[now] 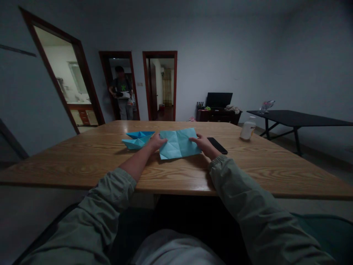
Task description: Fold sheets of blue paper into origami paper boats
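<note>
A light blue sheet of paper (180, 144), marked with crease lines, is held up just above the wooden table. My left hand (157, 142) grips its left edge, the thumb lying on the face toward me. On the right edge my right hand (203, 144) pinches it the same way, fingers behind the sheet. Beside my left hand stand two folded paper boats, a lighter blue one (135, 144) in front and a deeper blue one (140, 134) behind it. A dark phone (217, 145) lies flat just right of my right hand.
The wooden table (82, 167) spans the view. A whitish bottle (248, 129) stands at its right side. Beyond are a black folding table (300, 118) and a dark cabinet (219, 115) bearing a screen (219, 99). A person (122, 92) stands in a doorway at the back left.
</note>
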### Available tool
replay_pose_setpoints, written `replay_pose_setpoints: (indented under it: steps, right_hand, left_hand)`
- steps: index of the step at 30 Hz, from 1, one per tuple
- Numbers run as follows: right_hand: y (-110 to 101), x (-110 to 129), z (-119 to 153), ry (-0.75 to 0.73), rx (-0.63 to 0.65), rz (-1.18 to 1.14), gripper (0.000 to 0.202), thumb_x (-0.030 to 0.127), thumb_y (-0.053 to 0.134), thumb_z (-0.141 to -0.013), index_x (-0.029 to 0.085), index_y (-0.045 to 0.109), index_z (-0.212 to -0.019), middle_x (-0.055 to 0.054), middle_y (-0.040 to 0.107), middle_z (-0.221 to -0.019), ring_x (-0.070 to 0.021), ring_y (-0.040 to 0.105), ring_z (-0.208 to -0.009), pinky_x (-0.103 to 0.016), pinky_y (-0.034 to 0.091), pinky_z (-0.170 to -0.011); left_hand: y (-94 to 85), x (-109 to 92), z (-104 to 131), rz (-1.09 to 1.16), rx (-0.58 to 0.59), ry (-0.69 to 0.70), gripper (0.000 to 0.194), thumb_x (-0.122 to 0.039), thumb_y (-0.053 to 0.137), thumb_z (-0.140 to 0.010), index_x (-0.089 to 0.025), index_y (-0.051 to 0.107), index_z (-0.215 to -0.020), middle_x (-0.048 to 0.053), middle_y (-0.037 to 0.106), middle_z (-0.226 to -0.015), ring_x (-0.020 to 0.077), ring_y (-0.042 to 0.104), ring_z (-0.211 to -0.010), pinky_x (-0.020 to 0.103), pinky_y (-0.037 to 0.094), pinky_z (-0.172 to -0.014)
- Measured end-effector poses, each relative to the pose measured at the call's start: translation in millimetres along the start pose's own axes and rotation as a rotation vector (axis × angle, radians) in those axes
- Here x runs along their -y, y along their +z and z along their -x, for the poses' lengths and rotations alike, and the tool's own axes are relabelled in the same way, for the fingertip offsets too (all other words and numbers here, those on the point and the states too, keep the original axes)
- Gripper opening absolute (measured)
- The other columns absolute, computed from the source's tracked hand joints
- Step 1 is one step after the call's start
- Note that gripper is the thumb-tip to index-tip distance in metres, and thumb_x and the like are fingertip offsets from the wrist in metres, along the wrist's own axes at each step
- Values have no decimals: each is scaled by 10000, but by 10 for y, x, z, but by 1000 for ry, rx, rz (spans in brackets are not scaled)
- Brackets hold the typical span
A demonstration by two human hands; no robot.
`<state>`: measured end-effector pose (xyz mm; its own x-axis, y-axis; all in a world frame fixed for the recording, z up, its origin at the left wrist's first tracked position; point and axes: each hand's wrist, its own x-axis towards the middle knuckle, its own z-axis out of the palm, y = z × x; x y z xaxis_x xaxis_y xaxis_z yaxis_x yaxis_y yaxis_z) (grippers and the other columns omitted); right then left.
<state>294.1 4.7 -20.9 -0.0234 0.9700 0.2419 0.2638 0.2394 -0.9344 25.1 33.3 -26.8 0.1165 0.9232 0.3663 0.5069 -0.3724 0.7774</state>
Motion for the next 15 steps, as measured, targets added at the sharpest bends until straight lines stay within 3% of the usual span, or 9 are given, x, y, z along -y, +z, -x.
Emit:
replay_pose_setpoints:
  steps: [5, 10, 12, 15]
  right_hand:
    - [61, -70, 44, -197, 5, 404, 521, 137, 665, -743, 178, 568, -1253, -68, 693, -1044, -217, 643, -906, -290, 514, -803]
    - [103, -21, 141, -394, 95, 819, 502, 80, 624, -773, 109, 595, -1274, -159, 632, -1210, -283, 599, -1099, -317, 446, -957]
    - [113, 7, 169, -419, 138, 882, 467, 101, 628, -779, 111, 635, -1246, -163, 633, -1217, -293, 601, -1100, -309, 438, -962]
    - [125, 12, 177, -465, 234, 940, 434, 122, 619, -777, 157, 685, -1204, -121, 656, -1198, -268, 632, -1039, -276, 453, -919]
  left_hand:
    - [-2, -7, 47, -168, -15, 80, 382, -309, 656, -755, -148, 646, -1101, 123, 708, -1109, 258, 654, -1024, 348, 500, -898]
    - [25, -41, 115, -419, -15, 190, 476, -293, 629, -782, -174, 595, -1242, 121, 677, -1167, 264, 626, -1089, 352, 456, -975]
    - [47, -52, 142, -433, 49, 262, 500, -287, 620, -786, -183, 586, -1275, 111, 659, -1215, 253, 619, -1108, 337, 445, -991]
    - [79, -70, 177, -362, 255, 320, 605, -294, 625, -781, -183, 518, -1367, 93, 655, -1248, 211, 633, -1085, 295, 467, -948]
